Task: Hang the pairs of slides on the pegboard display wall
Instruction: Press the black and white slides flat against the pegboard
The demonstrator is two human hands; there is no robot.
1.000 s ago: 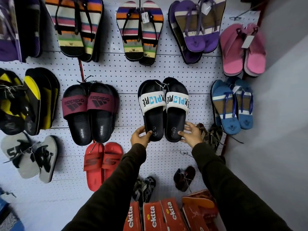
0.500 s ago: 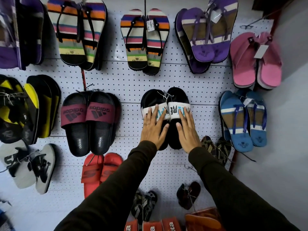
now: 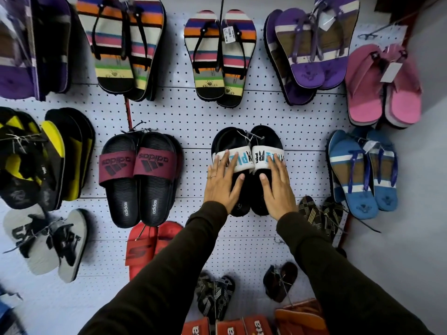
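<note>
A pair of black slides with white lettered straps hangs from a peg in the middle of the white pegboard wall. My left hand lies flat on the left slide, fingers spread, fingertips on its strap. Over the right slide lies my right hand, flat too, with its fingers reaching the strap. Neither hand grips anything. Both palms hide the lower halves of the slides.
Black adidas slides with maroon straps hang to the left, red slides below them. Blue flip-flops and pink ones hang at the right, striped pairs above. Red shoe boxes sit at the bottom.
Both hands went from holding the slides' lower ends to lying flat on top of them. Since half a second ago they have barely shifted.
</note>
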